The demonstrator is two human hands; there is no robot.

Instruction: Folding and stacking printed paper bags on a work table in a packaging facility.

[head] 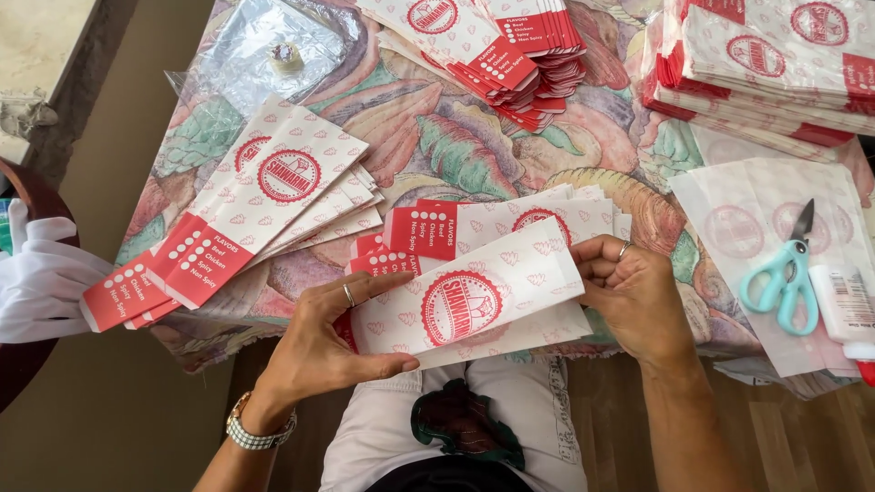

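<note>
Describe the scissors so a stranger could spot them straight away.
Start at the table with the leaf-patterned cloth and go to its right edge, where translucent paper sheets lie. The scissors rest on them beside a white glue bottle. Their turquoise handles are unique among the red-and-white paper bags.

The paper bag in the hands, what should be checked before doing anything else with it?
1. Both hands on the paper bag: ok, left hand at one end, right hand at the other.
2. Bag flat, not crumpled: ok.
3. Loose bags beneath tidy: not ok, fanned out.
4. Scissors away from the fingers: ok, shut, off to the right.
5. Bag's inside: cannot tell.
</note>
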